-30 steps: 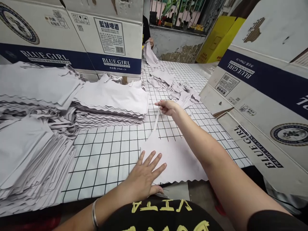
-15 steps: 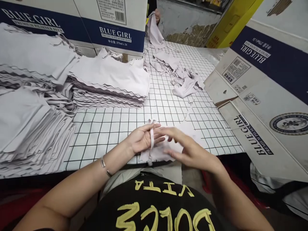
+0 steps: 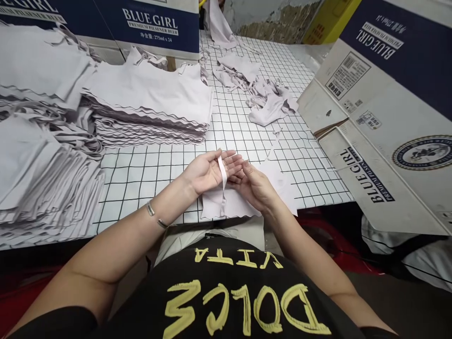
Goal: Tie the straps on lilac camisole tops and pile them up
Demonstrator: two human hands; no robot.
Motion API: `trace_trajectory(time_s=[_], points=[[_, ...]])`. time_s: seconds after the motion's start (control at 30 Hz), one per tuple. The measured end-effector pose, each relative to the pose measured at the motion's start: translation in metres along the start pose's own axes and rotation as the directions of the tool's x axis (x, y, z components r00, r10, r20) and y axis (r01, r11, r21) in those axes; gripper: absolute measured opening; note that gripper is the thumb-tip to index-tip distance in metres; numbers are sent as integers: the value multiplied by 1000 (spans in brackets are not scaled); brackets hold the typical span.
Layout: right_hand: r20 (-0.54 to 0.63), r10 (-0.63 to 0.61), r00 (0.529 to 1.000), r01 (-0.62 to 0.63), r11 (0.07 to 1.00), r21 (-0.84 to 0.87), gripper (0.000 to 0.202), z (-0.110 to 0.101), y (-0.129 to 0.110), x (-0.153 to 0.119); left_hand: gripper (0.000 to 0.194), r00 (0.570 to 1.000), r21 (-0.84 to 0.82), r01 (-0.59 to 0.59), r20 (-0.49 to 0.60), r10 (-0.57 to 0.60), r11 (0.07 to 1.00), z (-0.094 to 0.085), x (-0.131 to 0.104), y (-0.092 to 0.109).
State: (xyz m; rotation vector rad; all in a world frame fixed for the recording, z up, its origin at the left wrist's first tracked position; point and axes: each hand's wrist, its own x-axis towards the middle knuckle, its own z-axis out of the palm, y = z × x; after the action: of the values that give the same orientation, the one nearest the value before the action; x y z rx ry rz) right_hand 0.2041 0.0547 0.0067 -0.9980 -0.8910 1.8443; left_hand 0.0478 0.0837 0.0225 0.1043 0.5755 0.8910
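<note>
My left hand [image 3: 210,172] is palm up, its thumb pinning the top of a narrow pale strap [image 3: 222,174] that crosses the palm and hangs down. Beneath both hands a pale lilac fabric piece [image 3: 235,205] lies flat at the table's front edge, and the strap's lower end rests on it. My right hand [image 3: 256,186] is cupped beside the left, fingertips meeting the left fingers. Its fingers are partly hidden behind the left ones, so whether it holds anything cannot be made out.
Stacks of cut fabric [image 3: 148,99] stand left on the grid-patterned table [image 3: 141,174]. Crumpled pieces [image 3: 268,106] lie farther back. Cardboard boxes [image 3: 151,28] stand behind the stacks, and another box [image 3: 384,117] leans at the right. Fabric hangs at the far edge by a partly visible hand.
My right hand has turned and come in against the left fingers. The left thumb now presses on the strap's top. The view has shifted, so the table scene sits higher.
</note>
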Motion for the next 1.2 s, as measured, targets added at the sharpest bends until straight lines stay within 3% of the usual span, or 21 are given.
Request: trace_trajectory(time_s=[0.13,0.3,0.37,0.43,0.47,0.53,0.57,0.63,0.7,0.77,0.9,0.97,1.07,1.13,1.2], points=[[152,80,985,-81,997,-1,39,-3,8,-2,33,999,21,12,48,-13,1000,7,3,7],[266,155,951,-98,971,-216,32,-17,9,-15,31,997,106,-3,81,-6,994,6,13,12],[293,222,930,-127,942,-311,30,-23,3,-23,29,995,199,-16,101,-4,980,3,17,15],[315,322,893,-188,901,-390,29,-27,-3,-33,31,996,418,1,78,-37,909,0,18,23],[311,361,879,-214,883,-418,29,-29,-5,-39,35,999,581,17,26,-40,814,-2,16,28],[261,382,886,-244,865,-438,29,-32,-9,-49,42,995,890,31,-72,73,455,-6,11,39],[223,364,904,-244,869,-431,29,-33,-9,-55,44,983,975,22,-62,173,223,-9,7,44],[157,313,937,-230,888,-398,30,-36,-11,-64,37,943,983,-22,80,323,-181,-17,0,51],[153,294,943,-224,906,-358,28,-37,-15,-72,32,924,910,-57,204,324,-412,-27,-5,52],[195,301,933,-224,913,-341,28,-37,-22,-79,46,932,856,-50,226,284,-515,-35,-6,46],[222,268,937,-177,916,-359,25,-31,-47,-82,61,918,795,-58,280,280,-604,-40,9,27],[192,198,961,-112,917,-382,17,-25,-62,-75,50,897,776,-90,335,287,-624,-36,20,21],[127,7,992,48,902,-429,15,-19,-82,-51,32,886,834,-19,269,377,-551,-28,32,23],[41,-118,992,124,898,-423,16,-20,-88,-28,33,871,876,89,162,463,-474,-25,31,26],[-58,-152,987,119,920,-374,18,-25,-87,-4,35,835,880,117,163,525,-460,-22,23,24]])
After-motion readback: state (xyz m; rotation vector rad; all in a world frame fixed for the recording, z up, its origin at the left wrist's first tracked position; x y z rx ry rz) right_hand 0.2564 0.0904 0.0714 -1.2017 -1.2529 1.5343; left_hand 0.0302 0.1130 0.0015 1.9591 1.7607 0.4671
